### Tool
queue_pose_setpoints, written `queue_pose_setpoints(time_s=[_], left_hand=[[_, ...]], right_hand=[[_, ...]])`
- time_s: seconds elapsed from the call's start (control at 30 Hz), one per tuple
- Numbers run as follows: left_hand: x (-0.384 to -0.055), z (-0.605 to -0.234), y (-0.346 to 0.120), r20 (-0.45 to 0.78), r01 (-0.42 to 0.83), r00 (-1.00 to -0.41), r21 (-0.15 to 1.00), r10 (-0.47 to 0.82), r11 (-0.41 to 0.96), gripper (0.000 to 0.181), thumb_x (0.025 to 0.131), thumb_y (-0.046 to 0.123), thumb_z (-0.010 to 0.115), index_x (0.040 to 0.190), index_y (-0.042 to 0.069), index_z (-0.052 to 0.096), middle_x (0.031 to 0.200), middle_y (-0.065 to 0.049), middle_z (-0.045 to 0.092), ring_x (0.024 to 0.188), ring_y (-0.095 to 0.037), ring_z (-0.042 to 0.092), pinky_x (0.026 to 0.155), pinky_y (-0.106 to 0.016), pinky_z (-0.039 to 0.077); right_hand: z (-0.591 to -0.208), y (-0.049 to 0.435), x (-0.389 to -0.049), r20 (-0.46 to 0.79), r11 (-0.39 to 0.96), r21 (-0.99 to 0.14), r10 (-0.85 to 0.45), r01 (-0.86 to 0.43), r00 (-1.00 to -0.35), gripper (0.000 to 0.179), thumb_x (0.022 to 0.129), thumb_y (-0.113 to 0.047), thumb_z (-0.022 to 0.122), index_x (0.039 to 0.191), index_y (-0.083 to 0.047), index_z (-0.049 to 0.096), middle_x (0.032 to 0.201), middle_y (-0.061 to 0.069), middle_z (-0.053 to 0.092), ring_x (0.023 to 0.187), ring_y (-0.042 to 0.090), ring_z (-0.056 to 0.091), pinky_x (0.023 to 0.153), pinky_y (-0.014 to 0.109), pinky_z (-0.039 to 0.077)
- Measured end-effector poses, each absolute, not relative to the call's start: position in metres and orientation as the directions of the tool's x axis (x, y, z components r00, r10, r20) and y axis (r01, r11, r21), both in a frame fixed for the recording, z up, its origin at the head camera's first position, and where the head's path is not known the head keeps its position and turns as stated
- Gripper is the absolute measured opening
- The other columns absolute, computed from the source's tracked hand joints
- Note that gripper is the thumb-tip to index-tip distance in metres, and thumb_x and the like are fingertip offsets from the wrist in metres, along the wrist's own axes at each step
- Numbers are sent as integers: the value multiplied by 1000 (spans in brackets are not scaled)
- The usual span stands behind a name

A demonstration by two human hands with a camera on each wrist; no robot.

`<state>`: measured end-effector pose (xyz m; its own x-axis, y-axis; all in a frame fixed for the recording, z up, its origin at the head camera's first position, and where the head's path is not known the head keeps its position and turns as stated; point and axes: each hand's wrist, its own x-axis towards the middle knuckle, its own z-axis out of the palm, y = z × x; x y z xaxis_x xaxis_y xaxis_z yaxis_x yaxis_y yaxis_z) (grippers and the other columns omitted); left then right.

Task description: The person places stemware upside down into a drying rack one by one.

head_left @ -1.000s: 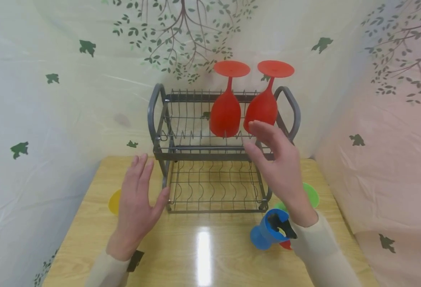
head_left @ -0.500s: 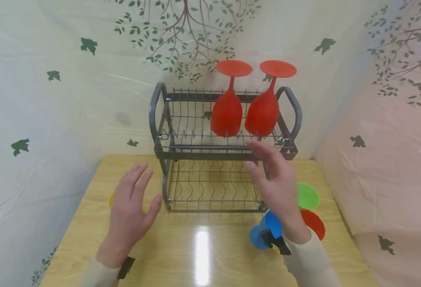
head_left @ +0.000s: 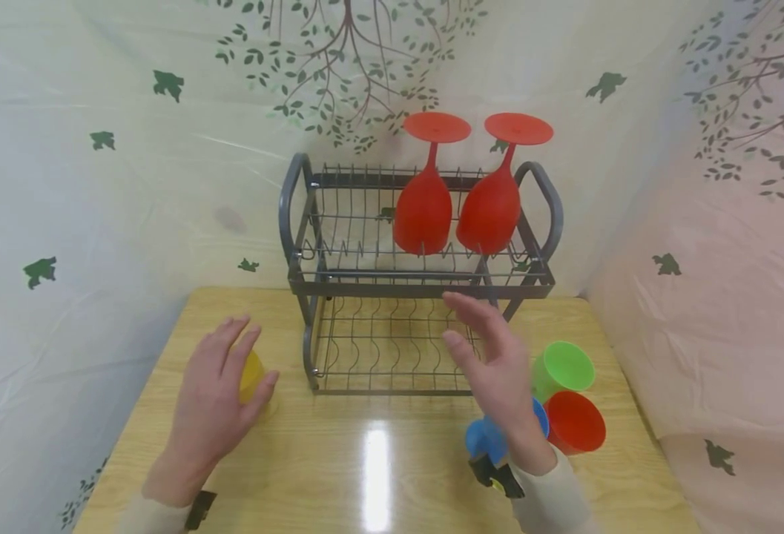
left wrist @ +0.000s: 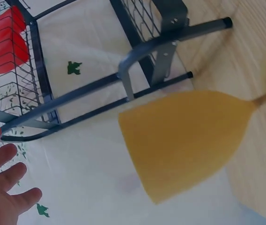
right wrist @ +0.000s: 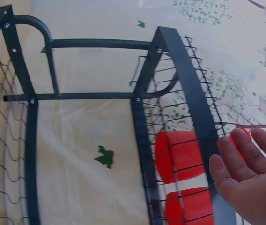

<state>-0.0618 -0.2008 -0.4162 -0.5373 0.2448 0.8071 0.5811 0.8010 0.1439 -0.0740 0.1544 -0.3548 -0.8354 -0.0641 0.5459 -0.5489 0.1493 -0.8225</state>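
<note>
Two red plastic wine glasses (head_left: 423, 215) (head_left: 490, 215) stand upside down, side by side, on the upper tier of a dark wire dish rack (head_left: 392, 288). My right hand (head_left: 495, 371) hovers before the rack's right side, fingers loosely bent and holding nothing. My left hand (head_left: 211, 393) is over the table's left side, thumb apart from the fingers. Partly behind it stands a yellow wine glass (head_left: 251, 374); the left wrist view shows this yellow glass (left wrist: 184, 145) upright on its stem, apart from the fingers. My right wrist partly covers a blue goblet (head_left: 488, 439).
A green cup (head_left: 564, 367) and a red cup (head_left: 575, 423), their lower parts hidden, stand right of the rack, mouths up. The rack's lower tier (head_left: 392, 348) has wavy wires. A patterned sheet (head_left: 131, 185) hangs behind the wooden table (head_left: 325, 460).
My right hand has come down from the right red wine glass and drawn back toward me. My left hand has moved left and nearer, beside the yellow glass. Both red glasses stay in place.
</note>
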Motion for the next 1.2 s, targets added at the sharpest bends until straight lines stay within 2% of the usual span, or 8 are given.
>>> queue_pose_setpoints(time_s=[0.2,0.4,0.47,0.6,0.67,0.77,0.9,1.2], left_hand=[[-63,-423,-219,707,526,-645,136,290,840,76,105,60,41,138,-7,57,148,-29,51,131,-57,48,105,-74,38],[-64,-430,-236,550,460,-775,153,312,874,87,103,71,32,147,-1,51,158,-28,39,141,-57,35,108,-78,31],[-64,-431,-240,488,443,-812,160,319,882,87,101,72,37,151,2,47,161,-27,34,144,-56,31,110,-79,27],[-66,-431,-246,366,401,-873,167,321,901,85,96,64,59,156,6,41,165,-26,27,147,-55,25,111,-80,24],[-68,-431,-248,319,381,-893,165,317,910,87,93,59,67,157,7,40,166,-26,25,148,-55,24,110,-80,23],[-71,-431,-250,261,363,-912,164,315,917,87,92,57,70,157,7,41,165,-27,25,148,-55,24,109,-81,24],[-75,-432,-253,207,363,-921,155,329,919,85,92,57,70,156,7,44,164,-28,28,147,-55,26,108,-80,27],[-77,-433,-256,153,385,-919,148,363,911,76,94,54,70,150,6,53,156,-31,40,137,-57,41,102,-74,42]], right_hand=[[-372,154,-69,498,181,-846,-71,-502,-864,45,94,4,67,138,-3,61,139,12,65,129,20,60,109,26,47],[-384,154,-66,462,219,-856,-85,-469,-883,44,96,-1,68,139,-7,62,140,8,65,130,19,60,108,25,47],[-387,154,-66,445,232,-861,-88,-453,-891,43,97,-3,68,139,-7,62,140,6,65,130,20,60,108,25,47],[-394,155,-64,420,264,-863,-99,-431,-902,43,97,-7,69,139,-9,62,140,4,65,130,22,60,108,30,48],[-397,155,-63,414,278,-861,-106,-426,-904,43,97,-8,69,139,-12,63,140,3,65,130,23,60,108,32,49],[-401,155,-63,410,287,-858,-115,-426,-905,43,98,-9,69,140,-13,63,140,2,65,130,22,60,108,31,48],[-404,155,-61,405,278,-862,-121,-423,-906,43,97,-9,70,140,-12,62,140,2,65,130,22,60,108,27,48],[-407,155,-60,390,287,-865,-135,-412,-911,43,98,-11,70,140,-14,62,140,2,65,130,22,60,107,30,49]])
